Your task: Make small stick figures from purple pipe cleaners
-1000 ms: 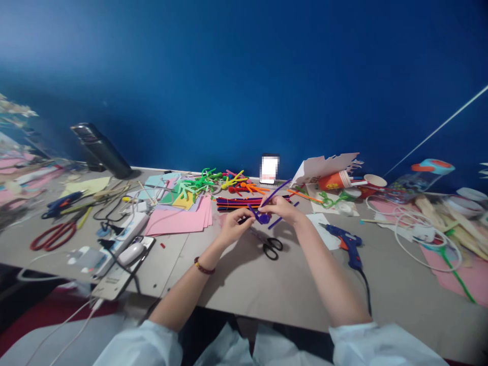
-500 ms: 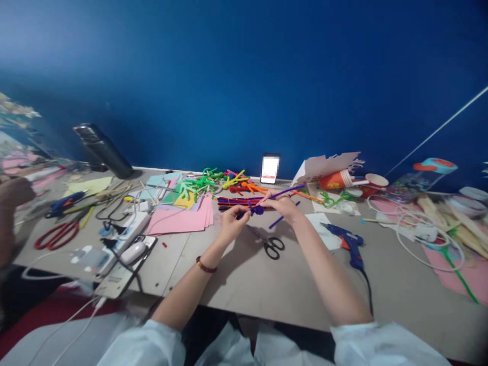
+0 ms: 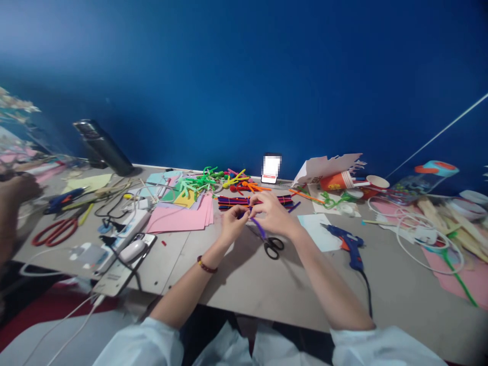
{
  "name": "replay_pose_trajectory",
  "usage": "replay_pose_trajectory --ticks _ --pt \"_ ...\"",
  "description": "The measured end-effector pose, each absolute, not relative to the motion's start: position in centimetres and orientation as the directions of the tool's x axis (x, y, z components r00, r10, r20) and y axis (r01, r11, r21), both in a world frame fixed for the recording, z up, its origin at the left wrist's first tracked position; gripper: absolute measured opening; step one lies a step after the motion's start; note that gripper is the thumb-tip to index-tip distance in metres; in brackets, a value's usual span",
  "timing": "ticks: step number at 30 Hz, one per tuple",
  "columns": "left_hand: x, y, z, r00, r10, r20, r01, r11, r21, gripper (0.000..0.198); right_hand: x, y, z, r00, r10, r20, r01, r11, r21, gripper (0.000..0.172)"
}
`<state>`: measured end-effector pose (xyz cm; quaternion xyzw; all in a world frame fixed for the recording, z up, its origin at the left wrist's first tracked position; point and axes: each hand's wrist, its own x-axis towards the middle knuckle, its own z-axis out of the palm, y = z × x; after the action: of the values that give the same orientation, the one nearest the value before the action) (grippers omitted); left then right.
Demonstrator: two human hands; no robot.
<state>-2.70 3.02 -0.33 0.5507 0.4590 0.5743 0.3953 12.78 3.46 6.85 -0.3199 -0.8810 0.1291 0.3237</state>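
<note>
Both the left hand (image 3: 232,224) and the right hand (image 3: 273,215) are pinching a purple pipe cleaner (image 3: 260,227), its end slanting toward black-handled scissors (image 3: 273,241) on the table (image 3: 274,290).

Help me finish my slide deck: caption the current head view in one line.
Left hand and right hand hold a fuzzy purple pipe cleaner near black-handled metal scissors on a grey tabletop.
</note>
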Motion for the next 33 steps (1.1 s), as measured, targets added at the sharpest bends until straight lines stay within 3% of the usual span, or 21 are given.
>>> replay_pose_trajectory --ticks 5,9,12,17,19,21,26,29,33 --pt "-2.4 2.1 -0.5 0.100 0.893 0.438 0.316 -0.446 0.837 0.007 12.9 3.6 6.7 -0.543 0.678 0.495 0.530 0.735 -0.423 0.016" --pt "-2.3 2.1 -1.0 0.181 0.807 0.562 0.468 -0.573 0.673 0.004 13.4 4.0 6.8 -0.440 0.753 0.489 0.536 0.657 -0.530 0.014" --pt "-2.3 2.4 -1.2 0.265 0.734 0.625 0.506 -0.658 0.557 0.007 13.6 4.5 6.4 -0.391 0.843 0.370 0.494 0.531 -0.689 0.008" --pt "-2.1 2.2 -1.2 0.303 0.666 0.682 0.503 -0.719 0.479 0.009 14.2 5.6 5.5 -0.308 0.946 0.106 0.426 0.236 -0.873 0.016" --pt "-2.0 1.9 -1.0 0.237 0.684 0.690 0.500 -0.695 0.517 0.007 14.5 6.1 5.3 -0.288 0.957 0.041 0.339 0.142 -0.930 0.020" --pt "-2.2 1.8 -0.8 0.132 0.749 0.650 0.462 -0.626 0.628 0.005 14.7 6.3 5.2 -0.267 0.963 0.027 0.261 0.099 -0.960 0.023" --pt "-2.5 2.6 -0.5 -0.076 0.946 0.315 0.132 -0.304 0.944 0.015 14.4 6.3 5.1 -0.194 0.974 0.114 0.335 0.175 -0.926 0.020" --pt "-2.6 3.3 -0.6 -0.081 0.985 0.154 -0.065 -0.159 0.985 0.024 14.2 6.0 5.4 -0.221 0.957 0.190 0.400 0.267 -0.877 0.013" --pt "-2.6 3.6 -0.6 -0.064 0.998 0.020 -0.182 -0.032 0.983 0.028 14.0 5.3 6.2 -0.332 0.879 0.342 0.434 0.464 -0.772 0.008"
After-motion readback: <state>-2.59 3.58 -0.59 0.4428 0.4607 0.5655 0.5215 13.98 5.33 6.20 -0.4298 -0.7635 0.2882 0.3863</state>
